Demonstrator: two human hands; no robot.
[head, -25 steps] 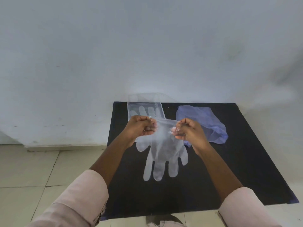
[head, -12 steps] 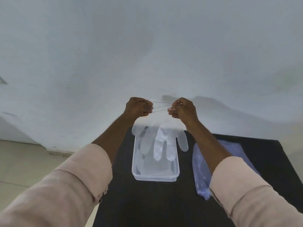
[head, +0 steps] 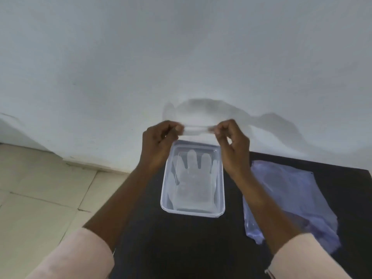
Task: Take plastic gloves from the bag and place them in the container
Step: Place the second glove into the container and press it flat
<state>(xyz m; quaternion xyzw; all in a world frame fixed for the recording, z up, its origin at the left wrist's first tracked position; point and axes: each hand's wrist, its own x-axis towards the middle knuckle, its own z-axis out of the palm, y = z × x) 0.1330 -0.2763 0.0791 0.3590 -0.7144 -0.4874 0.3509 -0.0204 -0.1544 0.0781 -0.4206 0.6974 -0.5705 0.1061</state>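
Left hand (head: 161,141) and right hand (head: 231,143) pinch a glove cuff (head: 196,129) taut, crosswise over the container's (head: 167,206) far end; container directly below.

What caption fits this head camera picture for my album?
Two hands, left and right, pinch a clear glove above a container holding another glove, beside a bag.

one clear plastic container (head: 192,212) sits on one black table (head: 181,248). one clear glove (head: 193,178) lies flat inside it; whether more lie stacked beneath cannot be told. one bluish plastic bag (head: 291,198) lies beside the container. two hands show: one left hand (head: 159,143) and one right hand (head: 233,146), pinching one thin clear film (head: 196,129) between them.
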